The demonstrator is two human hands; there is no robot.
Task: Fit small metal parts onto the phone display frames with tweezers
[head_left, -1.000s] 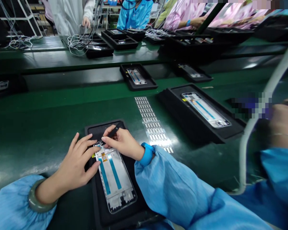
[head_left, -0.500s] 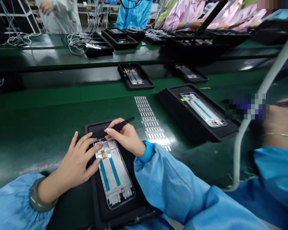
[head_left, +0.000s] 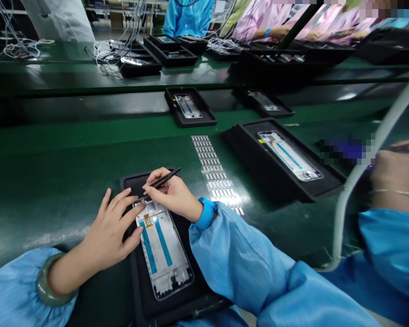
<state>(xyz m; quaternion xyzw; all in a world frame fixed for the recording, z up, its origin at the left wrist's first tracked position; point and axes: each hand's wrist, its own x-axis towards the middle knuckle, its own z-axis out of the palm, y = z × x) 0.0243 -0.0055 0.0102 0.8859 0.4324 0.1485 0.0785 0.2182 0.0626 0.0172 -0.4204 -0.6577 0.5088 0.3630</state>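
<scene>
A phone frame [head_left: 163, 254] with two blue strips and an orange flex piece lies in a black foam tray [head_left: 136, 290] in front of me. My left hand [head_left: 112, 227] rests with fingers spread on the frame's upper left edge. Black tweezers [head_left: 165, 178] are pinched in my right hand [head_left: 172, 195], above the frame's top end. Their tips are hidden behind my fingers, so I cannot see whether they grip anything.
Right of the tray lies a sheet of small white-edged labels [head_left: 214, 168]. A stack of black trays [head_left: 269, 181] holds another phone frame [head_left: 289, 154]. A pale curved tube [head_left: 342, 213] stands between me and a co-worker's hand [head_left: 395, 172]. More trays [head_left: 191, 120] sit farther back.
My right hand has shifted slightly left with the tweezers, over the frame's top edge. My left hand stays in place on the frame. At the back left, a person in white has moved left.
</scene>
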